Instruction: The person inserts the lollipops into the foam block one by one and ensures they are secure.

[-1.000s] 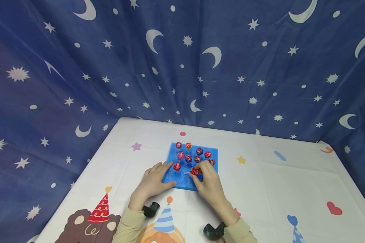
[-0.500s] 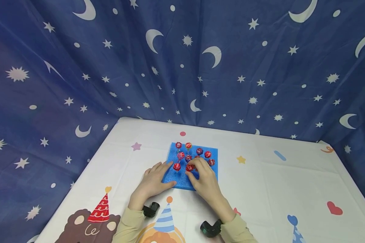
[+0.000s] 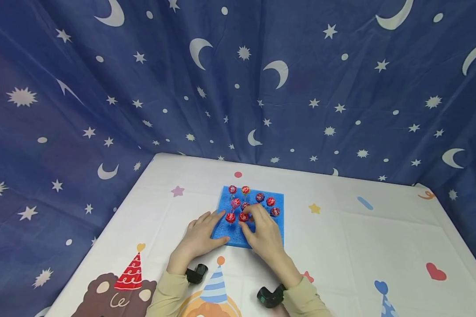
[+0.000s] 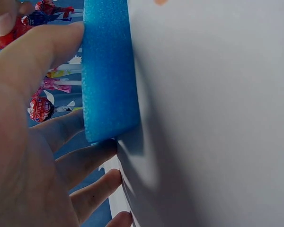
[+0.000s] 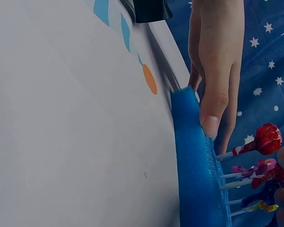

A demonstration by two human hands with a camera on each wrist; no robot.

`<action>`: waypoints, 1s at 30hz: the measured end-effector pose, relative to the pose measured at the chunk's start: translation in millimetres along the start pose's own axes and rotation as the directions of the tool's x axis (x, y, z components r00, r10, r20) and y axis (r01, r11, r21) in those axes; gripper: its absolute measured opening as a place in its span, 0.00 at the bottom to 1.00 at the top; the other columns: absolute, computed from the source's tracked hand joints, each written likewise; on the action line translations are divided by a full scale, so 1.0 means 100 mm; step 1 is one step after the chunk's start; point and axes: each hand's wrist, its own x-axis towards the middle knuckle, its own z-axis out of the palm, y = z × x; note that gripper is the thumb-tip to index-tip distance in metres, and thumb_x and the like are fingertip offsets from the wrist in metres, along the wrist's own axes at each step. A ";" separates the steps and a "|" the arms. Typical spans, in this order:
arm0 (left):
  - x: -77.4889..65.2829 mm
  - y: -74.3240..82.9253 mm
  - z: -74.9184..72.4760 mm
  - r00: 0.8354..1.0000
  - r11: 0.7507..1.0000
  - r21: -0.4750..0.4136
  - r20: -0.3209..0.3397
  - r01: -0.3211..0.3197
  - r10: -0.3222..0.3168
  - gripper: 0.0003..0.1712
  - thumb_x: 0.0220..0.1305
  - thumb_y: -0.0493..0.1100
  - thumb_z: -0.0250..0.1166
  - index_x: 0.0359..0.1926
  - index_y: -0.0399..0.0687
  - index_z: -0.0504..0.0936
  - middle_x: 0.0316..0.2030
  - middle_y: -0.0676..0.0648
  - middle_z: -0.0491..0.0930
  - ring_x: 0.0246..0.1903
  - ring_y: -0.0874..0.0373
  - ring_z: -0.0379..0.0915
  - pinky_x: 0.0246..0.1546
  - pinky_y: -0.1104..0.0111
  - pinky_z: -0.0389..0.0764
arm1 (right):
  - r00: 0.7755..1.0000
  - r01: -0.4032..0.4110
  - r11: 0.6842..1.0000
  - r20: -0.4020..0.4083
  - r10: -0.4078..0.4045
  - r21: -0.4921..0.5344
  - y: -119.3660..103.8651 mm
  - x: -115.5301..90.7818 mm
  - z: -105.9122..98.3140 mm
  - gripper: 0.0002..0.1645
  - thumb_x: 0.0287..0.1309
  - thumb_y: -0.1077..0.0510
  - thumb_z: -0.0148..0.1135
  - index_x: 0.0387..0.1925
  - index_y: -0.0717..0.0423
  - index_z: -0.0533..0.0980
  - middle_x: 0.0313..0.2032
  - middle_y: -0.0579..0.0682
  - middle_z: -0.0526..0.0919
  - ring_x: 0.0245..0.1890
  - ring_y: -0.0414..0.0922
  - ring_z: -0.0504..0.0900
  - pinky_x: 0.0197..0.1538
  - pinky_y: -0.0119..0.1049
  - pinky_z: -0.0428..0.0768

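Observation:
In the head view a blue foam block (image 3: pixel 238 237) lies on the table, with several wrapped lollipops standing on their sticks in it. My right hand (image 3: pixel 266 235) pinches a red-wrapped lollipop (image 3: pixel 243 217) by its head, upright above the block's near half. To its left stands another red lollipop (image 3: pixel 230 218). My left hand (image 3: pixel 200 237) rests against the block's near left corner, its thumb on the near edge and its fingers along the left side. From the left wrist the foam (image 4: pixel 109 80) shows thick and flat-sided. The lower end of the pinched lollipop's stick is hidden.
A white tablecloth (image 3: pixel 341 246) with printed shapes covers the table. Behind and left hangs a dark blue curtain (image 3: pixel 222 88) with moons and stars. Black wrist cameras sit at the left wrist (image 3: pixel 197 274) and the right wrist (image 3: pixel 270 297).
My right hand has moved left across the block with the red lollipop, whose stick first pointed left and now points down out of sight. The left hand has stayed put.

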 end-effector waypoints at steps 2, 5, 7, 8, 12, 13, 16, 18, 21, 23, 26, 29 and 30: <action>0.00 0.00 0.00 1.000 1.000 -0.002 0.001 0.001 -0.001 0.43 0.58 0.59 0.66 0.71 0.50 0.63 0.70 0.39 0.63 0.71 0.38 0.53 0.64 0.38 0.55 | 1.000 0.000 1.000 0.007 0.000 -0.007 0.00 -0.01 0.02 0.18 0.50 0.60 0.72 0.42 0.51 0.75 0.36 0.43 0.79 0.30 0.38 0.76 0.32 0.26 0.77; 0.00 0.00 0.00 1.000 1.000 -0.008 0.003 0.000 0.000 0.43 0.58 0.59 0.66 0.71 0.50 0.63 0.70 0.38 0.63 0.71 0.37 0.53 0.64 0.37 0.54 | 1.000 -0.001 1.000 0.014 0.001 -0.010 0.00 -0.02 0.04 0.17 0.50 0.60 0.72 0.41 0.50 0.75 0.35 0.43 0.79 0.29 0.36 0.74 0.30 0.25 0.75; 0.01 0.00 0.01 1.000 1.000 -0.010 0.003 0.002 -0.002 0.44 0.58 0.59 0.66 0.71 0.50 0.63 0.70 0.38 0.63 0.71 0.37 0.53 0.65 0.37 0.54 | 1.000 -0.002 1.000 0.010 0.002 -0.014 0.00 -0.03 0.04 0.17 0.50 0.60 0.72 0.41 0.50 0.76 0.35 0.43 0.79 0.28 0.36 0.74 0.30 0.25 0.74; 0.01 0.00 0.01 1.000 1.000 -0.009 0.002 0.001 -0.001 0.44 0.58 0.59 0.66 0.71 0.49 0.63 0.70 0.38 0.63 0.71 0.37 0.53 0.64 0.37 0.54 | 1.000 -0.005 1.000 0.010 0.005 -0.014 0.00 -0.03 0.04 0.17 0.50 0.60 0.72 0.41 0.50 0.76 0.35 0.43 0.79 0.28 0.36 0.74 0.29 0.25 0.74; 0.02 0.00 0.02 1.000 1.000 -0.005 0.008 -0.005 0.005 0.44 0.58 0.59 0.66 0.71 0.49 0.63 0.70 0.39 0.63 0.71 0.37 0.52 0.65 0.37 0.54 | 1.000 -0.018 1.000 0.014 0.018 -0.015 -0.01 -0.05 0.01 0.16 0.50 0.60 0.72 0.42 0.50 0.77 0.38 0.43 0.79 0.29 0.36 0.75 0.30 0.25 0.75; 0.03 0.01 0.02 1.000 1.000 -0.004 0.010 -0.007 0.007 0.44 0.58 0.59 0.65 0.71 0.50 0.63 0.70 0.39 0.63 0.71 0.37 0.52 0.65 0.37 0.54 | 1.000 -0.022 1.000 0.018 0.023 -0.013 -0.01 -0.05 0.00 0.16 0.51 0.60 0.71 0.42 0.50 0.77 0.39 0.44 0.79 0.29 0.37 0.75 0.31 0.25 0.76; 0.05 0.01 0.02 1.000 1.000 0.000 0.012 -0.017 0.017 0.44 0.58 0.59 0.65 0.71 0.49 0.63 0.70 0.39 0.63 0.71 0.37 0.53 0.64 0.37 0.55 | 0.999 -0.033 0.999 0.040 0.034 -0.012 0.00 -0.07 -0.04 0.17 0.51 0.61 0.71 0.43 0.50 0.77 0.41 0.44 0.79 0.31 0.38 0.77 0.33 0.27 0.77; 0.06 0.02 0.03 1.000 1.000 0.003 0.013 -0.020 0.020 0.43 0.58 0.59 0.66 0.71 0.50 0.63 0.70 0.39 0.63 0.71 0.37 0.53 0.64 0.38 0.55 | 0.998 -0.036 0.999 0.054 0.037 -0.016 0.01 -0.08 -0.08 0.18 0.51 0.62 0.70 0.45 0.49 0.77 0.43 0.44 0.79 0.34 0.39 0.78 0.36 0.29 0.79; 0.07 0.01 0.03 1.000 1.000 0.008 0.014 -0.019 0.019 0.44 0.58 0.59 0.65 0.71 0.50 0.63 0.70 0.39 0.63 0.71 0.38 0.53 0.64 0.38 0.56 | 0.997 -0.031 0.999 0.067 0.033 -0.032 0.01 -0.09 -0.15 0.20 0.51 0.63 0.69 0.47 0.49 0.77 0.46 0.44 0.79 0.42 0.41 0.80 0.41 0.34 0.81; 0.06 -0.01 0.03 1.000 1.000 0.010 0.016 -0.016 0.016 0.44 0.58 0.60 0.65 0.71 0.51 0.63 0.70 0.39 0.63 0.71 0.38 0.54 0.64 0.39 0.56 | 0.997 -0.029 0.999 0.063 0.031 -0.041 0.02 -0.11 -0.20 0.20 0.51 0.63 0.69 0.48 0.49 0.78 0.47 0.45 0.79 0.45 0.42 0.80 0.42 0.36 0.82; 0.05 -0.04 0.03 1.000 1.000 0.009 0.019 -0.010 0.010 0.44 0.57 0.60 0.65 0.71 0.52 0.63 0.70 0.39 0.63 0.71 0.39 0.54 0.65 0.39 0.56 | 0.998 -0.034 0.998 0.048 0.036 -0.052 0.05 -0.13 -0.29 0.19 0.51 0.63 0.69 0.47 0.49 0.78 0.47 0.45 0.79 0.43 0.42 0.81 0.39 0.33 0.82; 0.05 -0.09 0.01 1.000 1.000 0.003 0.011 0.000 0.000 0.44 0.57 0.60 0.66 0.71 0.52 0.63 0.69 0.40 0.64 0.70 0.39 0.55 0.65 0.39 0.56 | 0.998 -0.046 0.997 0.037 0.048 -0.058 0.09 -0.15 -0.38 0.19 0.51 0.63 0.69 0.46 0.50 0.79 0.46 0.46 0.80 0.37 0.40 0.80 0.34 0.30 0.80; 0.04 -0.10 0.00 1.000 1.000 0.003 0.004 0.005 -0.005 0.44 0.57 0.60 0.66 0.71 0.51 0.63 0.69 0.40 0.65 0.70 0.40 0.56 0.65 0.39 0.57 | 0.998 -0.052 0.997 0.033 0.054 -0.060 0.10 -0.15 -0.42 0.19 0.51 0.63 0.69 0.46 0.50 0.79 0.46 0.46 0.80 0.35 0.40 0.80 0.33 0.29 0.80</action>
